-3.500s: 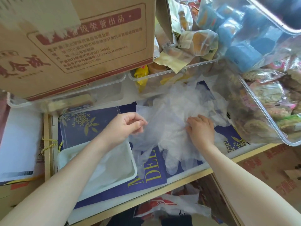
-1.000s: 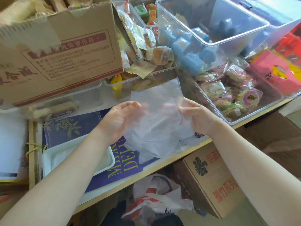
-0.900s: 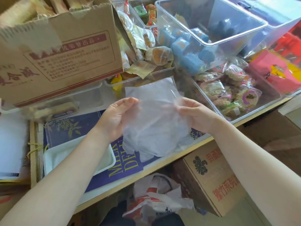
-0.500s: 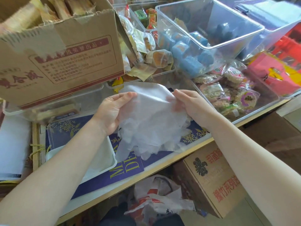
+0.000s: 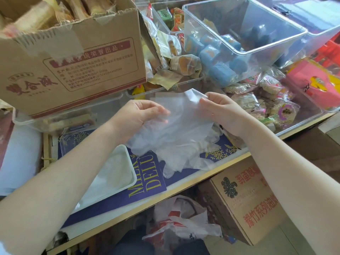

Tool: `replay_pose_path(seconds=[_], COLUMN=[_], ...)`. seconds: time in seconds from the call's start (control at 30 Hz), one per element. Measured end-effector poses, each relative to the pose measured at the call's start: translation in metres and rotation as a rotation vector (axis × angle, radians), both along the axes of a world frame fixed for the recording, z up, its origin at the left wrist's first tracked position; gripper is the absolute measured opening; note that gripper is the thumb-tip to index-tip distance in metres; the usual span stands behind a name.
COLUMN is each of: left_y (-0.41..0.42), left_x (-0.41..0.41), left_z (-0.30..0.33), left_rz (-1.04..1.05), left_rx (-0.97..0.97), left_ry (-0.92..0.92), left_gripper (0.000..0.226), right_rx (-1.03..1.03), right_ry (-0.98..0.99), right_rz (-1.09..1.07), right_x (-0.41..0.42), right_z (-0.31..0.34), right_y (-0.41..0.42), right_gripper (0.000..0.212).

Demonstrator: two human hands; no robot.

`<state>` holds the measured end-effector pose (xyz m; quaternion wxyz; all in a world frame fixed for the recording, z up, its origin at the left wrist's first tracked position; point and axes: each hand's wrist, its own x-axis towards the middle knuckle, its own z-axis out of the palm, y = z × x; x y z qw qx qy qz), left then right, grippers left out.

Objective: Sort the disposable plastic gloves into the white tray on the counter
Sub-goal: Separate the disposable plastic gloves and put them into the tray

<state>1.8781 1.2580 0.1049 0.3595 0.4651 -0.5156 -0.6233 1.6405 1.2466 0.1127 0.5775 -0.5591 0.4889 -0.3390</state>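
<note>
White tray [image 5: 127, 159]: nearest item, below and beside the left wrist on the bench [image 5: 184, 183]; thin clear film lies flat inside it, read as gloves already sorted. Share of the job done: some, count not readable.

Loose pile of disposable gloves [image 5: 184, 153]: directly beneath both hands, on the navy printed sheet [image 5: 147, 173], outside the tray. Judged as the larger part still to be moved.

Held glove [image 5: 184, 116]: stretched between the hands, above the pile, cuff edge uppermost.

Left hand [image 5: 136, 116]: fingers curled, gripping the glove's left side.

Right hand [image 5: 220, 109]: fingertips pinching the glove's upper right corner.

Step in hand, as judged: separating and flattening one glove before laying it in the tray.

Beyond the hands: cardboard box [image 5: 73, 57] past the left hand; clear plastic bins of wrapped snacks [image 5: 239, 34] past the right.

Change against the frame half a second back: the bunched white wad held there is now one spread, see-through sheet; the left hand's straight fingers have curled; the right hand has shifted to the top corner. Tray contents unchanged.
</note>
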Motion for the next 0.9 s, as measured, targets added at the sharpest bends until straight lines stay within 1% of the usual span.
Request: replay_pose_path(seconds=[0.03, 0.1, 0.17, 0.23, 0.27, 0.3, 0.33, 0.37, 0.4, 0.43, 0.5, 0.53, 0.6, 0.63, 0.67, 0.73, 0.8, 0.83, 0.87, 0.9], left_y=[0.001, 0.002, 0.002, 0.003, 0.004, 0.004, 0.005, 0.005, 0.006, 0.006, 0.008, 0.01, 0.013, 0.014, 0.014, 0.017, 0.017, 0.017, 0.018, 0.018], left_x=[-0.002, -0.005, -0.007, -0.009, -0.01, -0.01, -0.01, -0.01, -0.009, -0.008, -0.007, -0.006, -0.003, 0.0, 0.002, 0.006, 0.006, 0.006, 0.006, 0.005], left_z=[-0.001, -0.005, -0.011, -0.016, -0.018, -0.02, -0.021, -0.023, -0.025, -0.028, -0.033, -0.037, -0.046, -0.052, -0.058, -0.067, -0.075, -0.077, -0.079, -0.08], left_rz=[0.023, 0.099, 0.183, 0.242, 0.257, 0.263, 0.257, 0.242, 0.228, 0.216, 0.211, 0.217, 0.187, 0.146, 0.097, 0.02, 0.065, 0.115, 0.167, 0.214], left_rx=[0.014, 0.061, 0.057, 0.043, 0.042, 0.035, 0.028, 0.02, 0.014, 0.006, 0.024, 0.066, 0.21, 0.278, 0.315, 0.271, 0.167, 0.119, 0.072, 0.046], left_ry=[0.038, 0.101, 0.078, 0.048, 0.047, 0.043, 0.036, 0.02, 0.002, -0.027, -0.066, -0.067, -0.092, -0.147, -0.246, -0.508, -0.713, -0.765, -0.772, -0.725], left_gripper=[0.014, 0.017, 0.021, 0.021, 0.022, 0.022, 0.022, 0.022, 0.021, 0.018, 0.017, 0.023, 0.045, 0.053, 0.054, 0.038, 0.03, 0.029, 0.027, 0.023], right_rx=[-0.023, -0.047, -0.052, -0.03, 0.005, 0.065, 0.138, 0.211, 0.268, 0.298, 0.274, 0.233, 0.168, 0.14, 0.103, 0.042, 0.028, 0.04, 0.058, 0.087], right_ry=[0.015, -0.014, -0.08, -0.105, -0.112, -0.106, -0.084, -0.047, 0.003, 0.069, 0.195, 0.209, 0.187, 0.191, 0.217, 0.25, 0.2, 0.162, 0.134, 0.111], right_rz=[-0.044, -0.182, -0.294, -0.327, -0.327, -0.319, -0.289, -0.239, -0.179, -0.116, -0.07, -0.072, -0.112, -0.144, -0.164, -0.152, -0.135, -0.126, -0.119, -0.114], right_x=[0.004, 0.01, 0.015, 0.017, 0.017, 0.016, 0.016, 0.015, 0.014, 0.014, 0.019, 0.022, 0.029, 0.032, 0.034, 0.037, 0.042, 0.044, 0.047, 0.049], right_z=[-0.004, -0.012, -0.022, -0.028, -0.031, -0.034, -0.033, -0.035, -0.038, -0.04, -0.047, -0.051, -0.063, -0.068, -0.073, -0.081, -0.086, -0.089, -0.091, -0.094], right_y=[0.0, 0.0, 0.001, 0.002, 0.001, 0.001, 0.001, 0.002, 0.004, 0.006, 0.011, 0.015, 0.019, 0.021, 0.022, 0.024, 0.026, 0.027, 0.028, 0.028], right_gripper=[0.022, 0.023, 0.022, 0.009, 0.02, 0.043, 0.061, 0.063, 0.052, 0.036, 0.014, 0.008, 0.01, 0.009, 0.007, 0.008, 0.019, 0.026, 0.032, 0.036])
